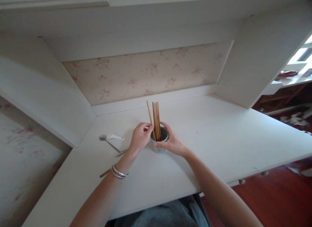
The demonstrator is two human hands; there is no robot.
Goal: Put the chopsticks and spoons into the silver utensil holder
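A grey perforated utensil holder (159,150) stands upright on the white counter. Several wooden chopsticks (156,119) rise out of it, bunched together. My right hand (172,140) curves around the holder's right side, thumb in front and fingers behind. With my left hand (142,134) I pinch a single chopstick (149,112) at the holder's left rim. Its upper end leans left of the bunch, and its lower end is inside the holder. Left of my left hand lie a metal spoon (102,137) and a white spoon (115,137).
A metal utensil (121,153) and a brown stick-like piece (105,173) lie partly hidden by my left forearm. White side panels (246,58) and a floral back wall (151,71) enclose the counter (214,132). A cabinet (146,15) overhangs it.
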